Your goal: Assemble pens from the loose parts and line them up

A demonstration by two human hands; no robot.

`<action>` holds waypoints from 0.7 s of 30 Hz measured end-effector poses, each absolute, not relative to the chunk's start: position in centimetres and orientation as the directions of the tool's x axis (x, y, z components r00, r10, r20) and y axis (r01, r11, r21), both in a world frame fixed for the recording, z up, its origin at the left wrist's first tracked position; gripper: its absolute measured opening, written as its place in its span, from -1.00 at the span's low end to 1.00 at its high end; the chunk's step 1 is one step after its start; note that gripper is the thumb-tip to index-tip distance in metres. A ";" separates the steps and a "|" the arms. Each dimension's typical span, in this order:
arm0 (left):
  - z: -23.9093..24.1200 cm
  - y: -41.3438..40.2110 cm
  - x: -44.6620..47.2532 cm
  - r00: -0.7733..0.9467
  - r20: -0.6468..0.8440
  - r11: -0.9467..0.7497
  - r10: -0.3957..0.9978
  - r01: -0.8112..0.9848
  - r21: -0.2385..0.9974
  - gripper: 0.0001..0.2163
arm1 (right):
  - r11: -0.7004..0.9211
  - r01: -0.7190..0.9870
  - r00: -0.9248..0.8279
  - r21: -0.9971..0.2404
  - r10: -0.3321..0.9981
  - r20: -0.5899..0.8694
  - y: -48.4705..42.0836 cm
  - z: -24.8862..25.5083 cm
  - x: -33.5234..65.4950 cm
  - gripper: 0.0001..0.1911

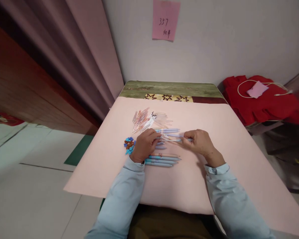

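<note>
My left hand (147, 142) is closed in a pinch on the left end of a slim pale-blue pen (175, 136). At the pen's other end, my right hand (198, 142) grips it between thumb and fingers, so it lies roughly level between the two hands. Whether it is one piece or separate parts I cannot tell. Below the hands several light-blue pens (164, 161) lie side by side, with an orange-tinted pen (165, 155) above them. More blue pens (170, 130) lie just beyond my fingers. My left hand partly hides these rows.
A heap of pinkish slender pen parts (140, 119) lies farther back, beside pale sticks with black ends (160, 115). Small blue and brown pieces (129, 145) sit left of my left hand. Pink paper (102, 159) covers the table. Red cloth (261, 106) is at the right.
</note>
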State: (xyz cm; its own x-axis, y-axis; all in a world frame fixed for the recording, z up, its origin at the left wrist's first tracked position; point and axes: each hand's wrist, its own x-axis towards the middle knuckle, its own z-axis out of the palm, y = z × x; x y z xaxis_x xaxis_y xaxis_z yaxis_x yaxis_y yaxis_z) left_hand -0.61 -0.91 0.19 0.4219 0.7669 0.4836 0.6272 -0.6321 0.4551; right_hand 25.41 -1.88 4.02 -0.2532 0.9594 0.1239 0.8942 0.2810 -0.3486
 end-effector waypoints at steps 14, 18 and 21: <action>0.5 -0.8 -0.4 0.419 0.441 -0.601 0.794 0.649 0.467 -0.91 | 0.318 0.863 -0.261 -0.392 0.946 0.191 -1.6 3.8 26.8 -0.58; 0.5 -0.8 -0.4 0.389 0.435 -0.575 0.812 0.660 0.483 -0.89 | 0.319 0.857 -0.231 -0.406 0.940 0.250 -1.5 3.9 27.8 -0.55; 0.4 -0.8 -0.5 0.350 0.446 -0.553 0.824 0.668 0.497 -0.89 | 0.264 0.867 -0.134 -0.422 0.940 0.314 -1.5 3.9 28.5 -0.57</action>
State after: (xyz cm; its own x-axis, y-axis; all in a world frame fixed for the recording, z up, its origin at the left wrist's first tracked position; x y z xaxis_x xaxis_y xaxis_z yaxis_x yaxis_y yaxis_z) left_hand -0.53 -0.78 0.42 0.3496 0.8239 0.4460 0.6685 -0.5529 0.4974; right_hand 28.51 -1.46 3.95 -0.1335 0.9401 0.3135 0.8671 0.2640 -0.4223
